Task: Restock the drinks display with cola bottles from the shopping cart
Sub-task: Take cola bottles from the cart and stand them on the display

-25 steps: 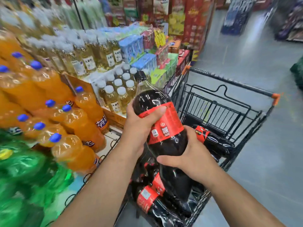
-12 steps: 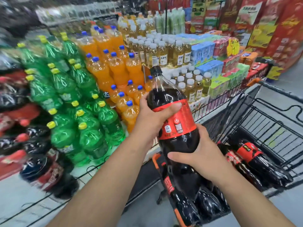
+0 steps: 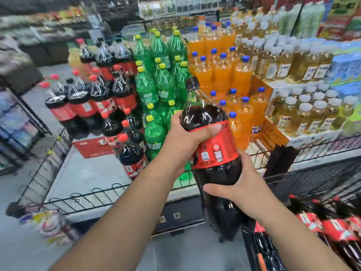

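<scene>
Between our fingers (image 3: 212,128) the cola bottle (image 3: 216,175) hangs nearly upright, left hand (image 3: 183,139) gripping the label, right hand (image 3: 246,192) curled round the belly. Smooth plastic, heavy load: it could slip. Just below the fingers, the wire rail (image 3: 93,194) might snag its base. Beyond, up and left of them, the display colas (image 3: 91,100) stand crowded; a nudge could topple some.
</scene>
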### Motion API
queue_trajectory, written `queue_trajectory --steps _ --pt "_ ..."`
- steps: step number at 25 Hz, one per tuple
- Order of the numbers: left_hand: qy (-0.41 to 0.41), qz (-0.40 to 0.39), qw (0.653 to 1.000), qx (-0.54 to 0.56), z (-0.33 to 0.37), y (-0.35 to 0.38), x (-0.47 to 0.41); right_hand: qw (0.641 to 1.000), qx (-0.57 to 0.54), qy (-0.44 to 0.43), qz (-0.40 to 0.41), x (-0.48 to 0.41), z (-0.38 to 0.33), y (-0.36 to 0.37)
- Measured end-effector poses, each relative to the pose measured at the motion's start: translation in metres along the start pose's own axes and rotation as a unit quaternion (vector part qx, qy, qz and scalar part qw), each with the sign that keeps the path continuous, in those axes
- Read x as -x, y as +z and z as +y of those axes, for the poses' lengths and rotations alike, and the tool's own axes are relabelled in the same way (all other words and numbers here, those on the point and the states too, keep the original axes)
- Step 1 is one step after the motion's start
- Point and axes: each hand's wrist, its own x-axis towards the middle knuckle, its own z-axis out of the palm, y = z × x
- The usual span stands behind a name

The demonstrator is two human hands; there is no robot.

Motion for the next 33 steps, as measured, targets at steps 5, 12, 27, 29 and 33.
queue_trajectory --steps 5,12,27,29,33 --pt "0.01 0.039 0.999 -0.005 0.006 -0.09 0.01 0.999 -0.025 -0.015 -0.041 -0.008 -0.028 0.082" --pt "0.012 0.07 0.997 -0.018 0.008 -0.213 0.02 0.996 -0.05 -0.024 -0.068 -0.015 -0.057 0.205" --pt "0.005 0.114 0.991 -0.075 -0.003 -0.355 -0.028 0.987 -0.069 -0.031 -0.14 -0.09 -0.073 0.343" --pt "-0.011 0.111 0.989 -0.099 0.0 -0.367 -0.042 0.986 -0.075 -0.034 -0.148 -0.105 -0.073 0.353" --pt "-0.037 0.096 0.982 -0.159 0.01 -0.385 -0.065 0.982 -0.088 -0.041 -0.163 -0.134 -0.071 0.368"
